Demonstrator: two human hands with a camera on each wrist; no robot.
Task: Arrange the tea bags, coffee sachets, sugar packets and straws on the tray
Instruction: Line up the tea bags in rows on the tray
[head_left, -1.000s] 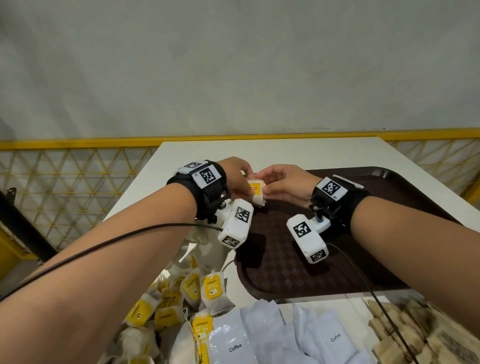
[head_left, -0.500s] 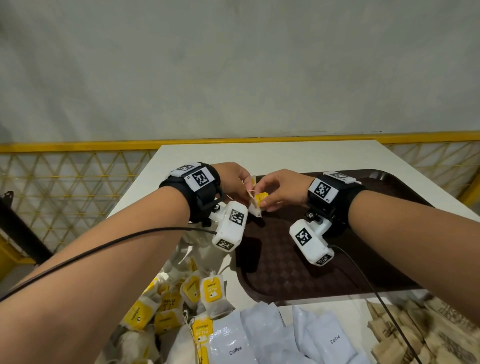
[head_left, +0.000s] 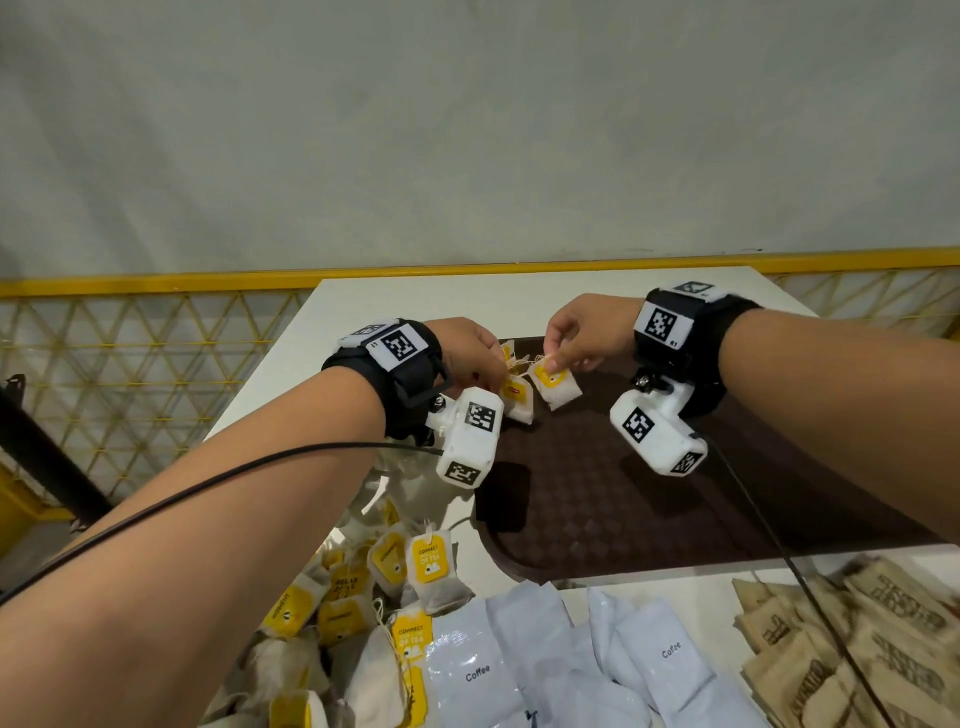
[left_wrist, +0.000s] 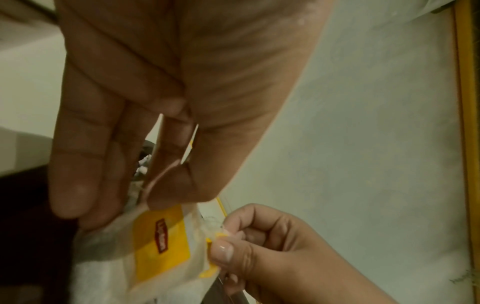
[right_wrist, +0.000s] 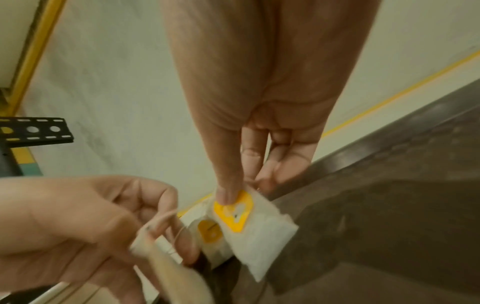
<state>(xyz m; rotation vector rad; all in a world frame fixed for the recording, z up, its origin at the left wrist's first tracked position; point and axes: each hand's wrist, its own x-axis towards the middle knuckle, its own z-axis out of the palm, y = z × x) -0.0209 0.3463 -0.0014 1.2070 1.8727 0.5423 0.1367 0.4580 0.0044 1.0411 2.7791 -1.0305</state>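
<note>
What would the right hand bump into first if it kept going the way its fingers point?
Probably the left hand. The right hand, pinching a tea bag over the brown tray, points left toward it, with a second tea bag hanging between; depth is uncertain.

Left hand (head_left: 470, 358) fingertips hidden behind held tea bags (head_left: 517, 397); sugar packets (head_left: 852, 644) cut off by frame edge.

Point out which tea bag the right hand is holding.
The right hand pinches the tea bag hanging over the brown tray, right of the one the left hand holds; the rest lie piled near the table's front edge.
</note>
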